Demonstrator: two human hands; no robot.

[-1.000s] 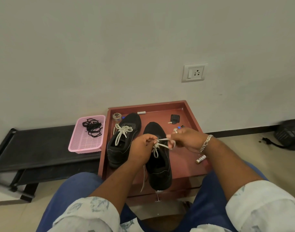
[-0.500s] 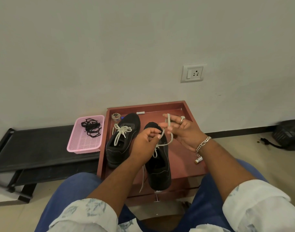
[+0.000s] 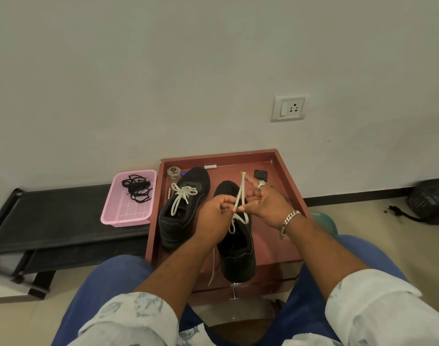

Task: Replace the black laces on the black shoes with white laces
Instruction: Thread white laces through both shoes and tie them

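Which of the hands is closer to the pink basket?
Left. The left hand is over the shoes, a little right of the pink basket. The right hand is farther right, past the white lace.

A shallow reddish-brown wooden tray [image 3: 287, 186] with raised walls stands against the wall. Two black lace-up shoes lie on it, toes toward its far edge: the left shoe [image 3: 182, 211] in the left half, laced in white with a bow, the right shoe [image 3: 237, 255] near the middle, its heel reaching the near edge. Along the far edge sit a small round clear-lidded tin [image 3: 173, 171] in the left corner, a small white cylinder [image 3: 210, 167], and a small black square object [image 3: 260, 174] toward the right.
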